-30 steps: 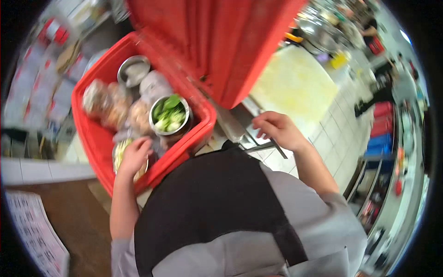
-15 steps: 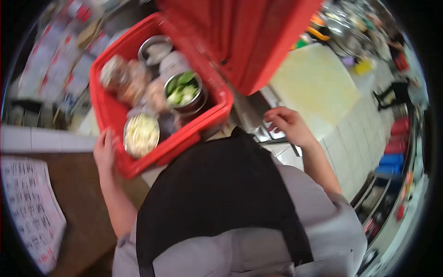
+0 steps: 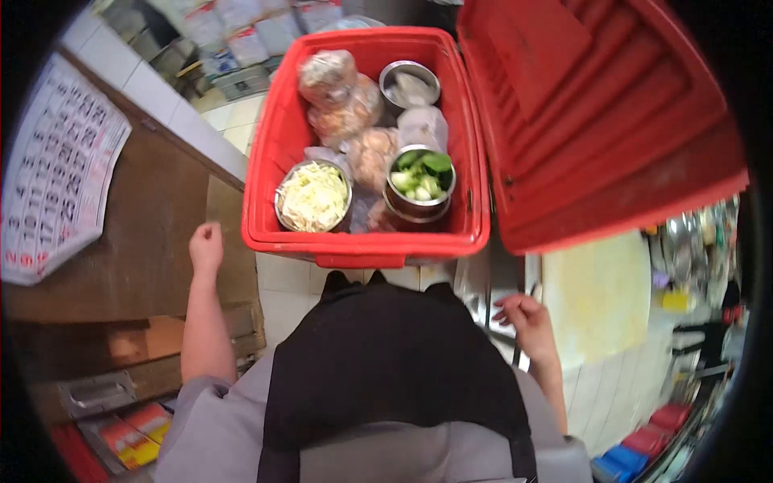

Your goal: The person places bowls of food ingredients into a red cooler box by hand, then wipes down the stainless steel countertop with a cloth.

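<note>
A red cooler box point(image 3: 366, 243) stands in front of me, its red lid point(image 3: 596, 121) swung up to the right. Inside are a metal container of shredded cabbage point(image 3: 314, 197), a metal container of cut green vegetables point(image 3: 420, 177), another metal container point(image 3: 409, 86) with pale contents, and several clear plastic bags of food point(image 3: 346, 113). Left of the cooler's near corner, my left hand point(image 3: 207, 248) is curled closed with nothing visible in it. My right hand point(image 3: 527, 322) hovers below the lid's hinge side, fingers loosely bent and apart, holding nothing visible.
On the left is a brown wooden surface point(image 3: 153, 241) with a calendar sheet point(image 3: 64, 165). A pale cutting board point(image 3: 600, 298) lies to the right. Farther right, a person point(image 3: 713, 334) stands near red and blue bins point(image 3: 632, 459) on the tiled floor.
My left hand has let go of the cooler's rim and moved away to its left. The view has turned, so the cooler appears straighter and farther right. The right hand stays beside it.
</note>
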`<state>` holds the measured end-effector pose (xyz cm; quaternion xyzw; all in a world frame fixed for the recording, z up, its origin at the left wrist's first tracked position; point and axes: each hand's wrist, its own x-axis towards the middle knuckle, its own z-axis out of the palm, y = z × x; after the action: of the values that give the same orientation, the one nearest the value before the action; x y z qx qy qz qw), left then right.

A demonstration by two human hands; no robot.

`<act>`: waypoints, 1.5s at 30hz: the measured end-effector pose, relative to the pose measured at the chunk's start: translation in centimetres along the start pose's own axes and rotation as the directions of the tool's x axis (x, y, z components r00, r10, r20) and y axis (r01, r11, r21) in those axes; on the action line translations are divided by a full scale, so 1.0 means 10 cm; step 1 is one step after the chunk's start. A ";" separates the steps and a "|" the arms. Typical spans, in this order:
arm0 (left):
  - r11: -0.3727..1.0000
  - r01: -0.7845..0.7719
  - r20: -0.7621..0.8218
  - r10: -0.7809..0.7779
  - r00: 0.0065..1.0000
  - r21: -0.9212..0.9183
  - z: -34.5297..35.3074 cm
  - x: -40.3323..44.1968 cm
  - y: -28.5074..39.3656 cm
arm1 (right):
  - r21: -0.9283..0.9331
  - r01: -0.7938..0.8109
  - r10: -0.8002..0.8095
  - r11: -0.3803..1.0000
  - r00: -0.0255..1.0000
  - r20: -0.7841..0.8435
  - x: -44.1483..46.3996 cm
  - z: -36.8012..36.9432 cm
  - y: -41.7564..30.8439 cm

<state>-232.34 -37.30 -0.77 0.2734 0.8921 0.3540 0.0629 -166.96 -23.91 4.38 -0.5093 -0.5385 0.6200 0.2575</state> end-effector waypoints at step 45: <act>0.738 0.652 0.601 -0.604 0.523 0.174 -1.38 0.90 -3.49 | -0.797 0.604 -0.488 0.022 0.702 0.518 4.46 5.43 -1.96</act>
<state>-259.55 -61.65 -13.06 0.0317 0.8428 0.2282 0.4865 -236.31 -1.59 1.51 -0.2772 -0.9545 0.0538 0.0964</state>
